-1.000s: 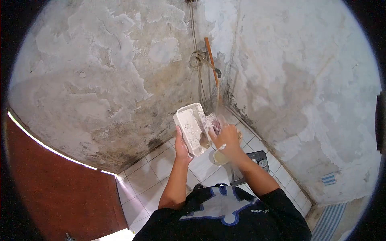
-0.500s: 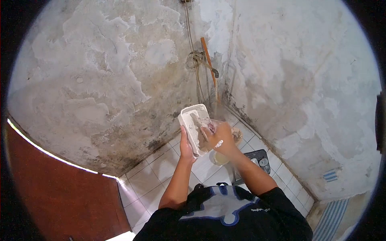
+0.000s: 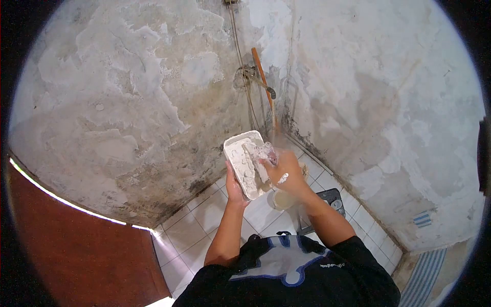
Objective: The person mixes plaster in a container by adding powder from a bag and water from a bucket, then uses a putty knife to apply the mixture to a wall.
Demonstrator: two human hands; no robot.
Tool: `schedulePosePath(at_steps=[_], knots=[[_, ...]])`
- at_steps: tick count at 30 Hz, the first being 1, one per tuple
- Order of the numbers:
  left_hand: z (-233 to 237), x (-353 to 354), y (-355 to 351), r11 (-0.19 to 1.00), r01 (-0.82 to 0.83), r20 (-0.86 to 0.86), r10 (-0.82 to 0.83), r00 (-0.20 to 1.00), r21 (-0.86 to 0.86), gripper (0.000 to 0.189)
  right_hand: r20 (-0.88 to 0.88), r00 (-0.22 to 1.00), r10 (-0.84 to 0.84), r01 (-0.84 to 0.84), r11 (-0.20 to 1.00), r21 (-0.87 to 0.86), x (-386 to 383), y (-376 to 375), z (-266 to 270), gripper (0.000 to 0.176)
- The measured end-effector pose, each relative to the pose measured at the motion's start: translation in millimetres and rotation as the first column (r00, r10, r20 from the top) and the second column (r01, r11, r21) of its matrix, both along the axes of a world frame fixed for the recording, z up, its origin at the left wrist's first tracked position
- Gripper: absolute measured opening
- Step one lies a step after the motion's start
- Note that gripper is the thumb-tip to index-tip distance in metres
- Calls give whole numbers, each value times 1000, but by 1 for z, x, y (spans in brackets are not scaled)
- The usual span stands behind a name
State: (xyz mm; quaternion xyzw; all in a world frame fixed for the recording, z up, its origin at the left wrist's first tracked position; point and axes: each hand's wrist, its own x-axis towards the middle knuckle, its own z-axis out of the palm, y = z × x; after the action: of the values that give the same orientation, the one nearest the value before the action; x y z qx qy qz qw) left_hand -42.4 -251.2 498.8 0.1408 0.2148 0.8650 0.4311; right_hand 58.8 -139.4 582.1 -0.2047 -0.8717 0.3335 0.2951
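A white rectangular tray [image 3: 240, 165] with pale, wet paste inside is held up, tilted, in front of my body. My left hand [image 3: 235, 185] grips its lower left edge, fingers under it. My right hand [image 3: 284, 171], with a white smear on its back, is closed on a paste-covered flat scraper [image 3: 258, 156] whose blade lies over the paste. The fingertips of that hand are partly blurred.
Below are white floor tiles [image 3: 198, 209], a round container [image 3: 281, 200] and a black tray [image 3: 332, 199]. Stained walls [image 3: 143, 102] meet at a corner with a tap [image 3: 271, 93] and an orange stick [image 3: 260, 66]. A brown-red surface [image 3: 76, 240] is at lower left.
My right hand and the scraper have shifted slightly across the tray, and the paste is spread differently. The tray has moved a little to the left.
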Motion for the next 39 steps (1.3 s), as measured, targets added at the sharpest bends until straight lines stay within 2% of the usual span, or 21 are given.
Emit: schedulePosePath(at_steps=[3, 6, 8, 12, 14, 15, 17, 19, 21, 22, 25, 27, 28, 30, 34, 37, 39], knots=[[9, 6, 1, 999, -40, -21, 40, 999, -18, 67, -57, 998, 11, -9, 999, 46, -4, -2, -7, 27], [13, 6, 1, 998, -50, -72, 47, 996, -42, 67, 0, 999, 33, -33, 999, -30, -5, -7, -7, 27], [7, 3, 3, 999, -19, -46, 17, 999, -46, 65, 19, 992, 123, -123, 992, 41, -4, -13, -2, 29], [3, -3, -1, 999, -10, -99, 6, 995, -37, 64, 34, 992, 124, -128, 983, 130, -2, -10, -7, 31], [15, -1, -6, 1000, -9, -63, 7, 998, -29, 63, 36, 984, 175, -172, 983, -66, 1, 6, -3, 33], [15, -2, -6, 999, -9, -63, 7, 998, -34, 63, 35, 984, 175, -173, 982, -71, 5, 6, 6, 33], [15, -5, -6, 996, -70, -35, 69, 997, -45, 63, -68, 989, 130, -132, 991, -20, 15, 6, 32, 36], [16, -8, -8, 996, -86, -25, 85, 996, -34, 63, -85, 990, 111, -112, 994, -5, 12, 18, 15, 37], [17, -10, -10, 993, -114, -1, 114, 993, -20, 63, -212, 975, 67, -57, 997, 56, 14, 21, 5, 35], [14, -11, -10, 993, -116, 16, 116, 993, 10, 63, -213, 975, 67, -57, 997, 55, 19, 20, 4, 35], [15, -12, -12, 987, -138, 88, 132, 987, 75, 62, -142, 989, 38, -39, 999, -7, 32, 11, 0, 31], [18, -13, -12, 986, -162, 74, 159, 985, 39, 62, -48, 997, -57, 54, 997, -45, 36, 5, -16, 29], [19, -13, -12, 983, -184, 58, 184, 981, 2, 62, -47, 997, -53, 51, 998, -43, 38, 2, -23, 29], [15, -14, -10, 981, -195, 61, 194, 979, 11, 62, -144, 981, -130, 97, 971, -216, 39, -6, -33, 28], [5, -13, -5, 975, -220, 44, 222, 974, -43, 63, -121, 961, -247, 218, 952, -213, 38, -27, -44, 29], [3, -10, 0, 967, -224, 31, 229, 973, -123, 65, -107, 947, -304, 260, 916, -304, 35, -40, -57, 29], [2, -6, 3, 962, -235, 19, 240, 971, -137, 66, -45, 950, -310, 254, 846, -468, 34, -45, -60, 27]])
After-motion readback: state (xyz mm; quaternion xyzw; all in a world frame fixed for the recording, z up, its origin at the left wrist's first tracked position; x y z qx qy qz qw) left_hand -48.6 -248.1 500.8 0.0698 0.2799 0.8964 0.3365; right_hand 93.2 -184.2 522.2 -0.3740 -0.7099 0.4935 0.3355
